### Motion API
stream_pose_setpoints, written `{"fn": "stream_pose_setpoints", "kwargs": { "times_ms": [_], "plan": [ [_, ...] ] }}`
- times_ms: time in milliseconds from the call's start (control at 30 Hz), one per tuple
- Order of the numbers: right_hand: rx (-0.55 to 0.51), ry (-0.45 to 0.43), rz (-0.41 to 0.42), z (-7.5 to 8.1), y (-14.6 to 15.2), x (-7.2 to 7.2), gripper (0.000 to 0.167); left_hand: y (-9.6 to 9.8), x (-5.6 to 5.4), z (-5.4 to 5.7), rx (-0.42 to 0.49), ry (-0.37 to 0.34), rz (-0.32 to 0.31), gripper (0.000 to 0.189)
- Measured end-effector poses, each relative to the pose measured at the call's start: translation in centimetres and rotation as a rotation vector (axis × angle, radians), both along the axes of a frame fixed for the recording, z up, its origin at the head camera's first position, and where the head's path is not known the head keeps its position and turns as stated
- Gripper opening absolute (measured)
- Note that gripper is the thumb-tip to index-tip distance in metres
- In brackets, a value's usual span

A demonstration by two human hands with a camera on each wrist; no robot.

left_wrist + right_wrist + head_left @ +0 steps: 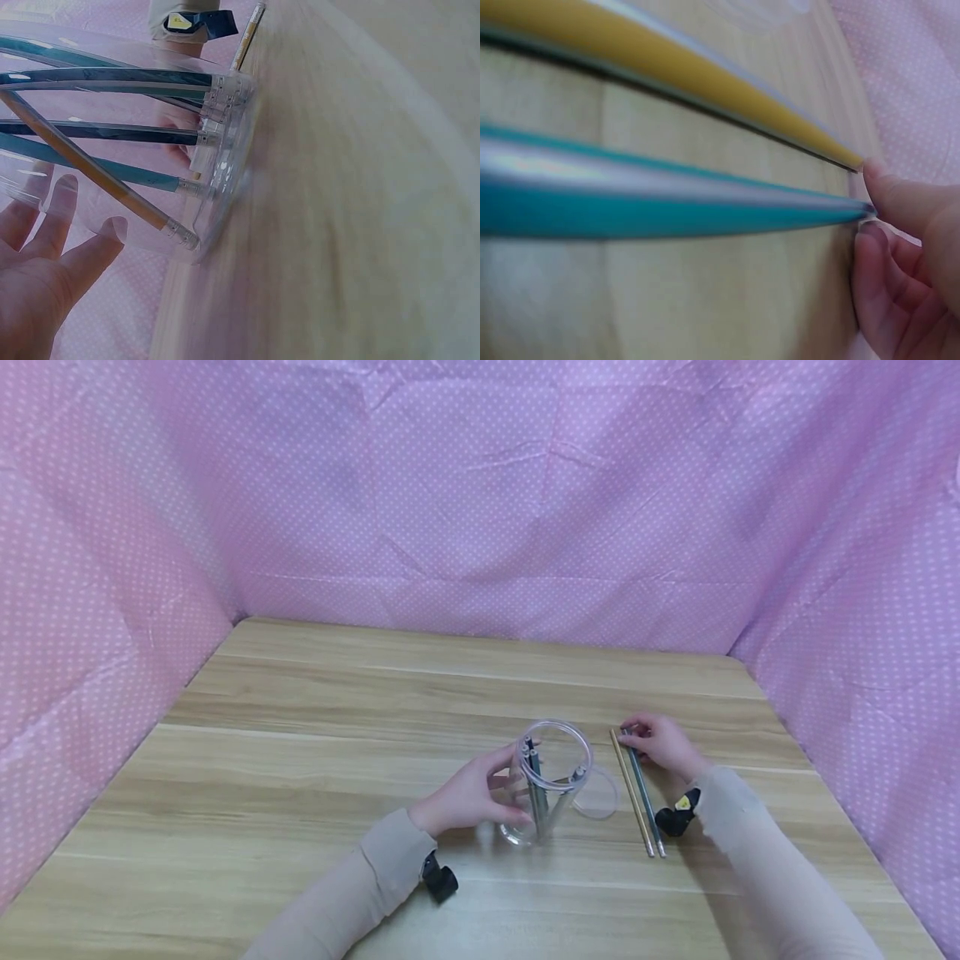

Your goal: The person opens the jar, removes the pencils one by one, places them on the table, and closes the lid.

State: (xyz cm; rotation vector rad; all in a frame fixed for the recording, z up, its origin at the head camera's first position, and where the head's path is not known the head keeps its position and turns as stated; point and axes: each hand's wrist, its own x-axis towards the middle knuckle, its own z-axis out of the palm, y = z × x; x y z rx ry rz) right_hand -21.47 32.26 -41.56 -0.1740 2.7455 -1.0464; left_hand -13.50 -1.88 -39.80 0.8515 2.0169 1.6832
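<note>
the left hand (pixel 468 793) grips a clear jar (pixel 553 787) of pencils (pixel 536 785) while the right hand (pixel 663 745) pinches a teal pencil (pixel 643 791) beside a yellow pencil (pixel 631 792).

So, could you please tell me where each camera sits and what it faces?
Head: on the head, facing forward and down at the table; left hand, right hand and sleeves show.
Left wrist: worn there, facing the jar; both hands and one sleeve show.
Right wrist: worn there, facing two pencils; right hand shows.
Head and left wrist share the jar.
</note>
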Motion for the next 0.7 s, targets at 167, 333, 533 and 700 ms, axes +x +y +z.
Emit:
{"fn": "stream_pose_setpoints", "kwargs": {
  "times_ms": [167,333,533,700],
  "plan": [
    [-0.039,-0.016,0.007,0.3,0.2,0.0,0.036,-0.1,0.0,0.1,-0.010,0.003,-0.003,0.094],
    [-0.005,0.042,0.022,1.6,0.5,0.4,0.036,-0.1,0.2,0.2,-0.014,0.001,0.000,0.095],
    [-0.042,0.098,0.004,3.4,-0.3,1.0,0.034,-0.1,0.3,0.2,-0.018,0.014,0.007,0.095],
    [-0.105,0.110,0.045,4.5,-1.8,1.7,0.034,-0.1,0.4,0.1,-0.011,0.016,0.005,0.096]
  ]
}}
